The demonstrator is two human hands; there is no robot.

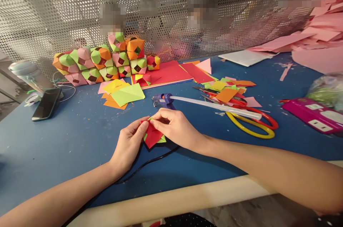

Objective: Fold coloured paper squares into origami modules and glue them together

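Between my two hands is a small folded paper piece (153, 136), red in front with green showing at its edges. My left hand (130, 141) pinches its left side between thumb and fingers. On the upper right edge, my right hand (174, 125) grips it the same way; some fingertips are hidden behind the paper. Just beyond my hands lies a blue glue gun (164, 99) with a long white glue stick (214, 107) sticking out of it. Its black cord (150, 162) runs under my hands. Scissors with red and yellow handles (252, 124) rest to the right.
Folded paper units (102, 60) in several colours are stacked against the mesh panel (171, 12). Coloured paper sheets (128, 93) and scraps (227, 87) lie beyond my hands. A phone (46, 103) and a bottle (30, 75) stand left; a pink power strip (313, 114) lies right.
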